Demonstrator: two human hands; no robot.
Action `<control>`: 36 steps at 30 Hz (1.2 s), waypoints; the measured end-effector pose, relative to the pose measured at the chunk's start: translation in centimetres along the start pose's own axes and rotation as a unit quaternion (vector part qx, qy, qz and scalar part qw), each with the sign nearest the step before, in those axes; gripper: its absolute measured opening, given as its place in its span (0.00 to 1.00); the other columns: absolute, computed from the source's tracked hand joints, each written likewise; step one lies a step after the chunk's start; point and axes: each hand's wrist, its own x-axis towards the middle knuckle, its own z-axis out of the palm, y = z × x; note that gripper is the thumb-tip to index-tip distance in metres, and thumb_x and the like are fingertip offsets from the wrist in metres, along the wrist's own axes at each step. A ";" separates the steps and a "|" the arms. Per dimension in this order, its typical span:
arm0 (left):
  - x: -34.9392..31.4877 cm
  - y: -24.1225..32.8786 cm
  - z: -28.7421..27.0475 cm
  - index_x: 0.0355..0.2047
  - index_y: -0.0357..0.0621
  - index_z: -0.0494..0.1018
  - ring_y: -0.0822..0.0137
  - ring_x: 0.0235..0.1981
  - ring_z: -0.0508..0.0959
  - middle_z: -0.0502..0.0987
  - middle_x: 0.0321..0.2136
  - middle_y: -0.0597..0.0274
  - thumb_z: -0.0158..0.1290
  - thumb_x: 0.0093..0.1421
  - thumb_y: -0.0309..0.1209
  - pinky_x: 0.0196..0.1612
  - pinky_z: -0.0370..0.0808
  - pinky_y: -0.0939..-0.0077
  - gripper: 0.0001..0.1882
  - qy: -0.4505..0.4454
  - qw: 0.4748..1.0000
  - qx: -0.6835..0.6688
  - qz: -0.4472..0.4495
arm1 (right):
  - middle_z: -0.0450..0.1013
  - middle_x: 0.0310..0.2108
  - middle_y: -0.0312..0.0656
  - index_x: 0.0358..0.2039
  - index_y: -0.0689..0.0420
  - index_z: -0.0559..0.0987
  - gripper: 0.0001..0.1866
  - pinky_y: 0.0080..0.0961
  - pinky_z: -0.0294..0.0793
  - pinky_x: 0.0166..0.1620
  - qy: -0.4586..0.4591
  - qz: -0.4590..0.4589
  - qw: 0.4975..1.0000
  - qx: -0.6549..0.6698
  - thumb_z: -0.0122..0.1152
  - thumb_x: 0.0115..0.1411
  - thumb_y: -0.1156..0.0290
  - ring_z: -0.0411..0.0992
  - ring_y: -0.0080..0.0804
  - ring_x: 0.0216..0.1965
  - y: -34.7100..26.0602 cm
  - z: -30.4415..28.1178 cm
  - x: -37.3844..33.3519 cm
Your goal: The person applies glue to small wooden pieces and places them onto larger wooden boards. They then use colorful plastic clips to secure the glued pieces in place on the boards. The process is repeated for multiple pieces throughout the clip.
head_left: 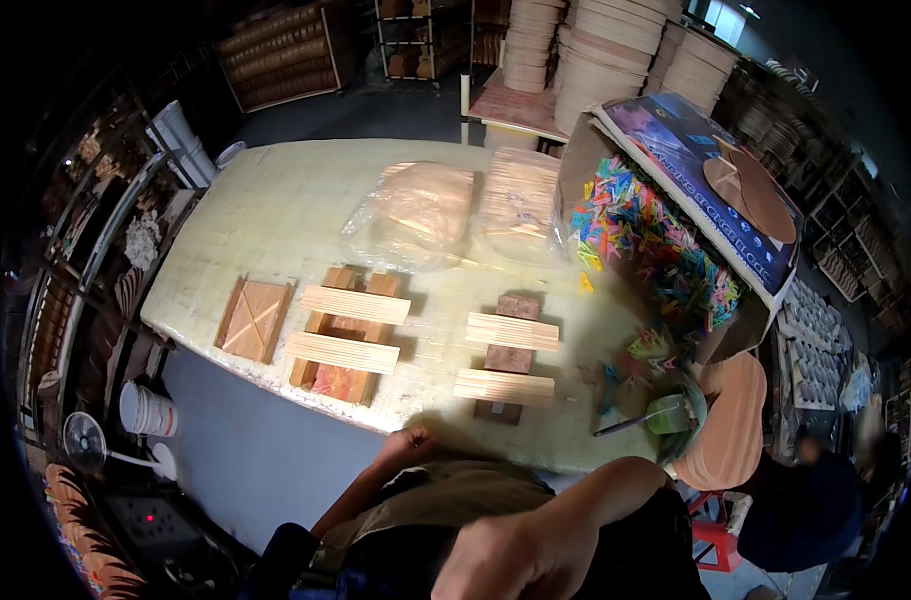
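Note:
At the front edge of the pale table (225, 215), my left hand (411, 441) is closed, its fingers curled; whether anything is in them is hidden. My right hand (515, 556) is close in front of my body, its back showing and its fingers curled under out of sight. Two bundles of thin wooden strips, an upper one (355, 304) and a lower one (342, 352), lie across a wooden frame on the left. Two more bundles, one farther (512, 331) and one nearer (503, 387), rest across dark wooden blocks (510, 358). Neither hand touches these bundles.
A tipped cardboard box (695, 165) spills colourful small clips (655, 240) at the right. Strips in clear plastic (425, 200) lie at the back. A green cup with a brush (665, 415) stands near a guitar-shaped wooden board (727, 420). Another person (805, 510) is at the lower right.

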 end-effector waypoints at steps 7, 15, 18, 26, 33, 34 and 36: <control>2.2 -1.9 1.4 0.29 0.44 0.74 0.65 0.22 0.74 0.75 0.22 0.55 0.58 0.56 0.39 0.28 0.71 0.68 0.11 0.028 0.990 0.099 0.092 | 0.73 0.29 0.44 0.33 0.68 0.78 0.12 0.21 0.63 0.26 0.221 -0.034 0.974 -0.036 0.61 0.59 0.69 0.69 0.25 0.26 -4.2 -1.8 0.4; 1.6 2.5 0.6 0.28 0.44 0.74 0.59 0.22 0.75 0.74 0.22 0.55 0.58 0.56 0.35 0.27 0.72 0.66 0.09 0.003 0.987 -0.030 0.160 | 0.76 0.31 0.48 0.37 0.69 0.79 0.14 0.24 0.67 0.26 0.247 -0.043 0.962 -0.108 0.61 0.58 0.68 0.72 0.29 0.25 -3.5 -1.2 -1.5; 1.1 4.8 -0.1 0.30 0.44 0.73 0.60 0.24 0.75 0.75 0.24 0.55 0.56 0.57 0.34 0.29 0.72 0.67 0.08 0.008 0.990 0.074 0.121 | 0.76 0.30 0.45 0.39 0.65 0.80 0.13 0.21 0.66 0.24 0.210 0.004 0.963 -0.168 0.62 0.58 0.70 0.72 0.27 0.25 -3.5 -1.1 -4.8; 1.3 10.2 -0.2 0.31 0.42 0.73 0.65 0.24 0.73 0.74 0.25 0.59 0.55 0.57 0.29 0.30 0.72 0.72 0.05 0.042 0.994 -0.022 0.095 | 0.72 0.27 0.46 0.39 0.68 0.75 0.20 0.20 0.64 0.29 0.600 0.007 0.766 -0.231 0.59 0.56 0.63 0.66 0.27 0.25 -1.3 2.9 -16.8; 5.4 16.5 0.0 0.38 0.41 0.72 0.55 0.38 0.73 0.73 0.37 0.55 0.58 0.52 0.25 0.41 0.70 0.65 0.13 0.108 0.922 0.173 0.329 | 0.72 0.30 0.43 0.41 0.68 0.74 0.19 0.18 0.64 0.31 0.696 0.116 0.662 -0.253 0.60 0.56 0.65 0.67 0.24 0.28 -0.9 4.3 -18.6; 5.9 17.2 0.0 0.40 0.41 0.72 0.53 0.41 0.73 0.72 0.39 0.54 0.58 0.51 0.26 0.44 0.70 0.63 0.15 0.113 0.902 0.214 0.357 | 0.73 0.31 0.43 0.41 0.68 0.74 0.17 0.18 0.64 0.32 0.701 0.114 0.656 -0.255 0.59 0.56 0.68 0.68 0.23 0.29 -1.0 4.5 -18.6; 6.6 18.3 0.0 0.45 0.42 0.70 0.53 0.45 0.71 0.71 0.43 0.54 0.59 0.49 0.25 0.48 0.68 0.61 0.21 0.093 0.898 0.242 0.357 | 0.71 0.28 0.42 0.41 0.66 0.73 0.20 0.19 0.61 0.29 0.718 0.112 0.627 -0.281 0.60 0.57 0.62 0.64 0.23 0.25 -1.2 4.8 -18.8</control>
